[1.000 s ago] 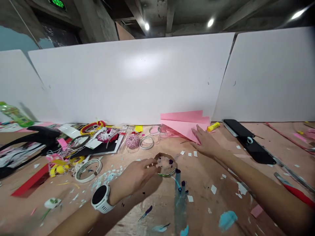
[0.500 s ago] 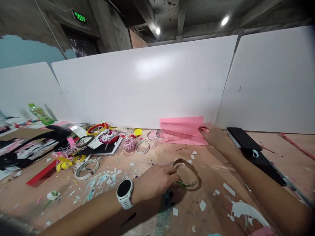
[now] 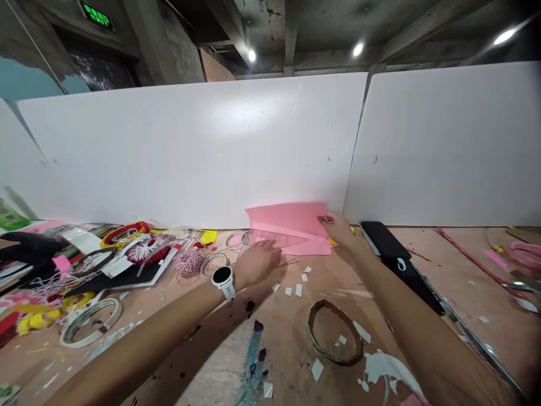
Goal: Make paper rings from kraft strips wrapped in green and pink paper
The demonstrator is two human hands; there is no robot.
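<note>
The left hand (image 3: 258, 262) lies flat, fingers (image 3: 269, 246) together, pressing a clear set square (image 3: 284, 241); the right hand (image 3: 340, 232) pinches narrowly at the edge of the pink paper (image 3: 287, 220).

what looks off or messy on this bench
The wooden bench top is stained by a white paint splash and a blue and purple smear, with small white paper scraps scattered about. The pink paper sheet looks odd too, riding up against the white board rather than lying flat.
</note>
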